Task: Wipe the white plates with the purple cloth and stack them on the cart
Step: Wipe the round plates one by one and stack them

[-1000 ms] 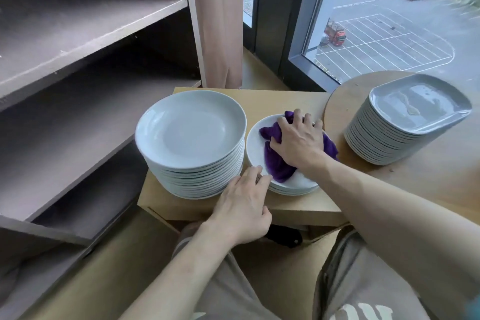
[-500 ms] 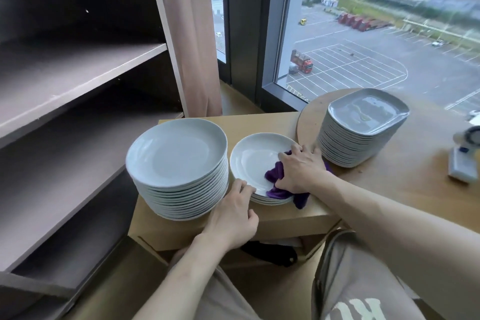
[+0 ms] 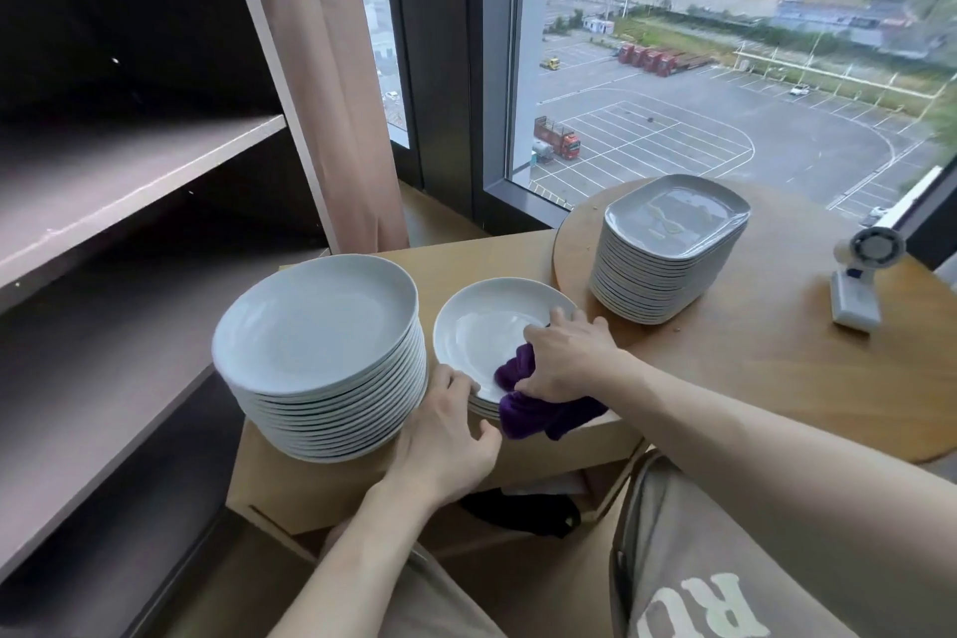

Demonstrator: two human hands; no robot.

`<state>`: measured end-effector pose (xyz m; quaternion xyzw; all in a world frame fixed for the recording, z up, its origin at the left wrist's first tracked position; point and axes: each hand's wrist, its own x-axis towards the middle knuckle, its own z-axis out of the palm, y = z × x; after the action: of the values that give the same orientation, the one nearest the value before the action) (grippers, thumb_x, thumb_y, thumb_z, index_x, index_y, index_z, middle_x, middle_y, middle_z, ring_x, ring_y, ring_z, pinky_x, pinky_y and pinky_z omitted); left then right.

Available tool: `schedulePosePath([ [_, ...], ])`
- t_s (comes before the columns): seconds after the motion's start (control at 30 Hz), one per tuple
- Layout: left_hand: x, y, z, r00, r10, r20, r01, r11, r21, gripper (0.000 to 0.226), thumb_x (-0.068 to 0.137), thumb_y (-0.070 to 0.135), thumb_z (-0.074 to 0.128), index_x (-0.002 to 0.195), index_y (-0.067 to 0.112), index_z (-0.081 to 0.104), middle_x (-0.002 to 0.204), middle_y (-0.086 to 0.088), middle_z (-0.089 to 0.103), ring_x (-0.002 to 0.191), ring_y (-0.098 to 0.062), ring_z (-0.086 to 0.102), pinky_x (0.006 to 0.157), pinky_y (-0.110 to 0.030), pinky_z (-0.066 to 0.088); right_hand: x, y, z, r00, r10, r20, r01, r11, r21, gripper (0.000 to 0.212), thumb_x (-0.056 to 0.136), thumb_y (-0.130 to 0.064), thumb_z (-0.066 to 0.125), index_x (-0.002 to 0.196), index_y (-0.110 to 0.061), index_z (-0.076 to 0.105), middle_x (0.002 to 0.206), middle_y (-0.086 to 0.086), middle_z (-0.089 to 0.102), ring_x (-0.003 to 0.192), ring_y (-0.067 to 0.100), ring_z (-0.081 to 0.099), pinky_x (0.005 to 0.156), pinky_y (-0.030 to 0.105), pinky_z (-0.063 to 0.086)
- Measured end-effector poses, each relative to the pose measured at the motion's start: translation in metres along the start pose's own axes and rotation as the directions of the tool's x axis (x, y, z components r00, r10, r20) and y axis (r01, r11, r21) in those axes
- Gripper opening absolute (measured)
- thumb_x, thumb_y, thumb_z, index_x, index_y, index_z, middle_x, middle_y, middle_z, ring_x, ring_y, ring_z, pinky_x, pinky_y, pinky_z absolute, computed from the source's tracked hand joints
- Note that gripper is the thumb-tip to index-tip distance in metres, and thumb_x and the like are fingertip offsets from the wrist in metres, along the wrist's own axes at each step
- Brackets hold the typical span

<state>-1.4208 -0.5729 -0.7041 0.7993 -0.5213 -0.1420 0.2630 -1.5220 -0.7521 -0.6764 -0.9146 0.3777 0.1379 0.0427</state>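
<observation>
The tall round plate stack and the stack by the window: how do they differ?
The tall round stack holds circular plates; the window-side stack holds squarish, round-cornered ones. The round stack stands on the wooden cart; the other stands on the round table. Both are pale and many plates high.

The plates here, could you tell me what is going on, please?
A person is wiping plates. The right hand grips the purple cloth on the top plate of a short stack, while the left hand touches its near rim. A tall stack of round plates stands beside it; squarish plates sit on the round table.
</observation>
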Motion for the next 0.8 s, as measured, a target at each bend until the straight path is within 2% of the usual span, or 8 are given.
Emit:
schedulePosePath([
  [0.13, 0.005, -0.002, 0.002, 0.999, -0.021, -0.044, 0.019, 0.999, -0.033, 0.053, 0.091, 0.03, 0.057, 0.14, 0.02, 0.039, 0.139, 0.006, 0.043, 0.114, -0.02, 0.056, 0.091, -0.036, 0.048, 0.003, -0.011, 0.015, 0.996, -0.024, -0.082, 0.028, 0.998, 0.048, 0.072, 0.079, -0.079, 0.054, 0.128, -0.027, 0.047, 0.133, 0.008, 0.043, 0.122, 0.034, 0.043, 0.096, 0.052, 0.036],
  [0.2, 0.009, -0.003, -0.001, 0.997, -0.036, -0.069, 0.031, 0.997, -0.068, 0.055, 0.091, 0.027, 0.057, 0.141, 0.022, 0.035, 0.137, 0.006, 0.046, 0.117, -0.019, 0.055, 0.093, -0.037, 0.048, 0.007, -0.019, 0.024, 0.99, -0.019, -0.139, 0.034, 0.994, 0.105, 0.07, 0.082, -0.079, 0.052, 0.128, -0.026, 0.045, 0.137, 0.008, 0.042, 0.122, 0.034, 0.042, 0.097, 0.052, 0.038],
  [0.4, 0.012, -0.003, -0.001, 0.987, -0.082, -0.136, 0.07, 0.994, -0.087, 0.037, 0.087, 0.025, 0.056, 0.122, 0.023, 0.043, 0.12, 0.008, 0.041, 0.096, -0.013, 0.051, 0.077, -0.024, 0.038, 0.031, -0.04, 0.034, 0.957, -0.02, -0.289, 0.06, 0.99, 0.128, 0.071, 0.085, -0.079, 0.046, 0.132, -0.025, 0.043, 0.139, 0.009, 0.043, 0.121, 0.033, 0.044, 0.1, 0.051, 0.038],
  [0.47, 0.012, -0.002, 0.001, 0.989, -0.067, -0.132, 0.061, 0.997, -0.054, 0.036, 0.086, 0.025, 0.055, 0.121, 0.022, 0.046, 0.123, 0.006, 0.04, 0.097, -0.013, 0.05, 0.08, -0.022, 0.035, 0.038, -0.046, 0.036, 0.946, -0.004, -0.325, 0.051, 0.99, 0.135, 0.073, 0.086, -0.078, 0.044, 0.134, -0.023, 0.043, 0.138, 0.01, 0.043, 0.122, 0.034, 0.044, 0.101, 0.05, 0.038],
  [0.57, 0.012, 0.001, 0.006, 0.993, -0.07, -0.094, 0.073, 0.997, 0.027, 0.033, 0.086, 0.025, 0.052, 0.118, 0.019, 0.048, 0.135, 0.001, 0.036, 0.109, -0.021, 0.054, 0.09, -0.031, 0.044, 0.05, -0.052, 0.036, 0.927, 0.041, -0.372, 0.017, 0.989, 0.15, 0.066, 0.087, -0.073, 0.044, 0.13, -0.023, 0.044, 0.138, 0.01, 0.043, 0.121, 0.034, 0.044, 0.099, 0.05, 0.039],
  [0.67, 0.01, 0.006, 0.004, 0.994, -0.109, -0.021, 0.111, 0.989, 0.101, 0.017, 0.088, 0.028, 0.047, 0.104, 0.024, 0.042, 0.132, 0.001, 0.035, 0.096, -0.027, 0.06, 0.079, -0.036, 0.043, 0.061, -0.053, 0.034, 0.908, 0.063, -0.414, -0.006, 0.99, 0.138, 0.064, 0.089, -0.072, 0.042, 0.133, -0.026, 0.042, 0.142, 0.011, 0.042, 0.123, 0.036, 0.044, 0.1, 0.052, 0.04],
  [0.8, 0.009, 0.008, -0.001, 0.993, -0.114, 0.007, 0.11, 0.972, 0.206, 0.017, 0.089, 0.026, 0.046, 0.106, 0.022, 0.047, 0.124, 0.002, 0.037, 0.096, -0.024, 0.058, 0.077, -0.036, 0.045, 0.075, -0.048, 0.033, 0.887, 0.073, -0.456, -0.026, 0.994, 0.107, 0.062, 0.092, -0.067, 0.044, 0.142, -0.031, 0.032, 0.144, 0.014, 0.039, 0.126, 0.039, 0.044, 0.103, 0.055, 0.038],
])
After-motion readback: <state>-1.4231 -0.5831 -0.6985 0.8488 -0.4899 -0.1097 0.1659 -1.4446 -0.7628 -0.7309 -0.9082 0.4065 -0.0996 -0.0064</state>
